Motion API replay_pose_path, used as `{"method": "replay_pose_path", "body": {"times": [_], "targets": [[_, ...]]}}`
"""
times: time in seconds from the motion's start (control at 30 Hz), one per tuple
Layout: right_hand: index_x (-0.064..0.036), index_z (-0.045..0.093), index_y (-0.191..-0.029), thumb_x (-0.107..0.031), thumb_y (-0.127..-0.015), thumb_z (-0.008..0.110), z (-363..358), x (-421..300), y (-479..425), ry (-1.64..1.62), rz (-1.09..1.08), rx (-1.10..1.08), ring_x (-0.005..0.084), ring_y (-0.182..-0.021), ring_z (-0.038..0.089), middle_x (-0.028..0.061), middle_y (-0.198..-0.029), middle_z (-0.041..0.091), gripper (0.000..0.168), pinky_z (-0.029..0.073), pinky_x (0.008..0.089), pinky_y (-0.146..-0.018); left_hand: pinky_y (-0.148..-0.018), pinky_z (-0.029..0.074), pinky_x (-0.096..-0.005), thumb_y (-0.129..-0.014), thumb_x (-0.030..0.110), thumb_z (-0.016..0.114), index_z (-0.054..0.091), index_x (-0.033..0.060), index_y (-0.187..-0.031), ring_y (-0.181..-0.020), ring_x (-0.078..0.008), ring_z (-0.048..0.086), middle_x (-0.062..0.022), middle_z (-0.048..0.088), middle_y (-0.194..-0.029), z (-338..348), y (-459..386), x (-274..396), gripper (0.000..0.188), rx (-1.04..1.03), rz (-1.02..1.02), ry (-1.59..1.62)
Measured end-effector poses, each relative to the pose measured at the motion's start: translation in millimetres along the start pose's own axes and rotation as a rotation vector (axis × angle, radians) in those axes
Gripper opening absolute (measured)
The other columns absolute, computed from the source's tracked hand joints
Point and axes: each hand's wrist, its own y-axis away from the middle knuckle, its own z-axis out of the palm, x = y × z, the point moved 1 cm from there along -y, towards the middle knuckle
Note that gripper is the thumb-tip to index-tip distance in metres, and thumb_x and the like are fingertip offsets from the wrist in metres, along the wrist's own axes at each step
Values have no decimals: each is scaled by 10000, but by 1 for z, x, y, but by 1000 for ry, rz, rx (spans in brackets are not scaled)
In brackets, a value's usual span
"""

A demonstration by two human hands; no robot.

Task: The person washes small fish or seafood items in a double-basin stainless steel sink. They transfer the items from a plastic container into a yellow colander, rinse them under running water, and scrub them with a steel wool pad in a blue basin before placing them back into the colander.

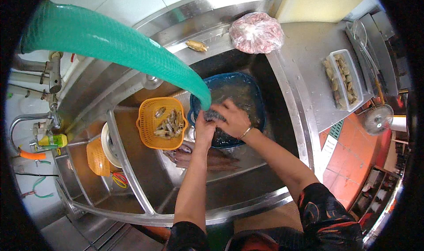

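Note:
My left hand [204, 128] and my right hand [233, 118] meet over a blue plastic basin [261, 95] of water in a steel sink. Between them is a small dark, grey-striped item [213, 115], too small to name surely, gripped by my left hand; the fingers of my right hand touch it. The mouth of a thick green hose [132, 49] hangs just above. Left of the basin, an orange plastic colander [144, 125] holds several small shellfish-like pieces [169, 125]. A dark, long fish [202, 158] lies on the sink floor below the basin, partly behind my left forearm.
A knotted clear bag of pinkish contents [256, 32] and a yellowish piece [197, 46] rest on the back ledge. At right, a clear tub [346, 80] holds shellfish. Beyond the sink divider [129, 165] are another orange colander [97, 156] and a white bowl [109, 145].

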Motion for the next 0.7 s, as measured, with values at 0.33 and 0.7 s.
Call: {"method": "replay_pose_path", "body": {"times": [0.33, 0.7], "targets": [[-171, 556, -1041, -231, -691, 624, -54, 41, -12, 267, 390, 35, 354, -830, 564, 160, -1012, 509, 361, 481, 427, -704, -780, 405, -386, -690, 9, 566, 583, 57, -972, -879, -301, 494, -137, 528, -948, -57, 4, 21, 286, 266, 518, -1056], [-154, 554, -1074, -261, -700, 623, -37, 46, -6, 224, 372, 30, 361, -855, 559, 170, -989, 527, 396, 472, 425, -720, -808, 438, -409, -802, 122, 472, 555, 37, -940, -947, -341, 504, -139, 533, -993, 30, -23, -40, 182, 5, 14, -1118]]}}
